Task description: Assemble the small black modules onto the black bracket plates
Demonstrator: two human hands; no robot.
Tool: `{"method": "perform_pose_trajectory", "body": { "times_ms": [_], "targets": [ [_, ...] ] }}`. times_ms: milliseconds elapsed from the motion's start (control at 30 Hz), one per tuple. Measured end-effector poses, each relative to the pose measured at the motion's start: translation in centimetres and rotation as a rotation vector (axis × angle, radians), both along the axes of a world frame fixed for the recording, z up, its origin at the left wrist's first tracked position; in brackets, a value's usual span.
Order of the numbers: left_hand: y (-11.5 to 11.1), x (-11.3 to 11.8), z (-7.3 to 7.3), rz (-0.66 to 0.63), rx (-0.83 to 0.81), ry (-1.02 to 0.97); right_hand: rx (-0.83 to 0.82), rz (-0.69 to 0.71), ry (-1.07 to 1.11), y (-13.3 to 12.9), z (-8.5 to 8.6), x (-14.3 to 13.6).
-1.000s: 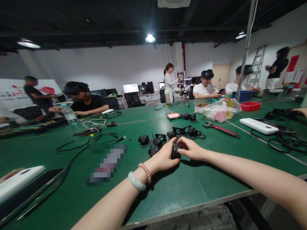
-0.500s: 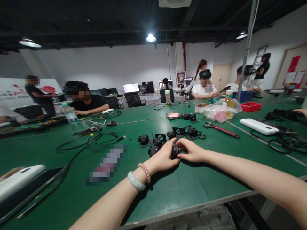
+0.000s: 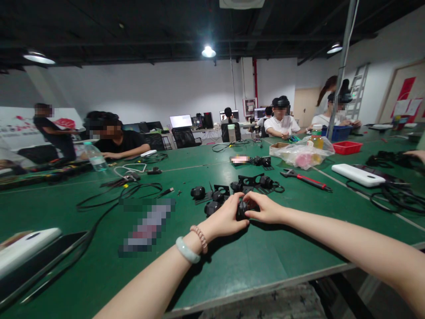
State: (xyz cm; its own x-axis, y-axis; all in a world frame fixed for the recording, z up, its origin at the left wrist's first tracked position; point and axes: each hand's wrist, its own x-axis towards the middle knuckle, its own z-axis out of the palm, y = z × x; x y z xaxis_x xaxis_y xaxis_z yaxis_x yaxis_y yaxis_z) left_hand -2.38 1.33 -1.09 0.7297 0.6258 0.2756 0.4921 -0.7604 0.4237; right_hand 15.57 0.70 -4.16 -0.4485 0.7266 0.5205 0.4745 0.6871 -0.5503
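From the head view, the left hand [image 3: 226, 216] and right hand [image 3: 268, 208] pinch a black fitting [image 3: 242, 211] between their fingertips, on the green table's [image 3: 252, 261] near middle. Black brackets [image 3: 251, 180] lie just beyond; an adjustable wrench [image 3: 308, 180] lies farther right.

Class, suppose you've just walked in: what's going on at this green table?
A person's left hand and right hand hold a small black part between their fingers, near the front of the green table. Loose black fittings lie around and beyond the hands. A red-handled wrench lies farther right.
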Motion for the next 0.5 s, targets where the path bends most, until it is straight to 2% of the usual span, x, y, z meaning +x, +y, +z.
{"method": "perform_pose_trajectory", "body": {
  "times_ms": [500],
  "targets": [
    [0.15,-0.17,-0.16,0.000,0.010,0.027,-0.066,0.006,-0.009,0.44,-0.33,0.16]
  ]
}}
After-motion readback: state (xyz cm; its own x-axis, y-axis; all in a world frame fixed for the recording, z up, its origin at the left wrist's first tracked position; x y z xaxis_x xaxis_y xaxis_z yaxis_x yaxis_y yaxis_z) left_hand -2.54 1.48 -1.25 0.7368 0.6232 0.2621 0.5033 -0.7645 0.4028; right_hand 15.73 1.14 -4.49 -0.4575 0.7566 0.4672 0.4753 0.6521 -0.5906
